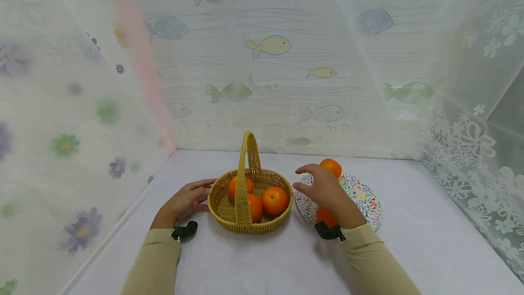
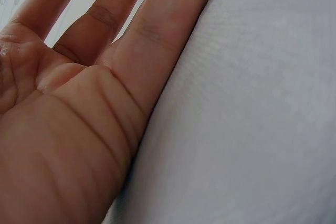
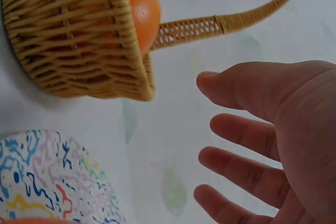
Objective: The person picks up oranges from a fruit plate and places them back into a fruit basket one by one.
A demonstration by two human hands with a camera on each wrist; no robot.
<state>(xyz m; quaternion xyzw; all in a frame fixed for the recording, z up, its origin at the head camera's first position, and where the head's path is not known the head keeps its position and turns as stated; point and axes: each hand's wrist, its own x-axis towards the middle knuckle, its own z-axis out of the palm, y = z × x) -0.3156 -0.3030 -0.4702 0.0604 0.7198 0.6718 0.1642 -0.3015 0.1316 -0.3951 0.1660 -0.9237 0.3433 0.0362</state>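
A wicker basket (image 1: 262, 227) with a tall handle stands mid-table, with three oranges (image 1: 274, 200) inside. My left hand (image 1: 190, 200) rests against the basket's left side, its fingers nearly straight; in the left wrist view its palm (image 2: 73, 129) lies along the white cloth. Above the near-left part of a colourful patterned plate (image 1: 368, 201) hovers my right hand (image 1: 323, 188), fingers spread and holding nothing. One orange (image 1: 330, 167) shows at the plate's far edge, another (image 1: 325, 216) lies partly hidden under the right wrist. The right wrist view shows the fingers apart from the basket (image 3: 79, 40).
A white cloth (image 1: 262, 267) covers the table. Behind it hangs a fish-print curtain (image 1: 266, 72), with a flower-print sheet (image 1: 82, 149) at left and a lacy sheer one (image 1: 471, 158) at right. A small black camera is strapped to each wrist.
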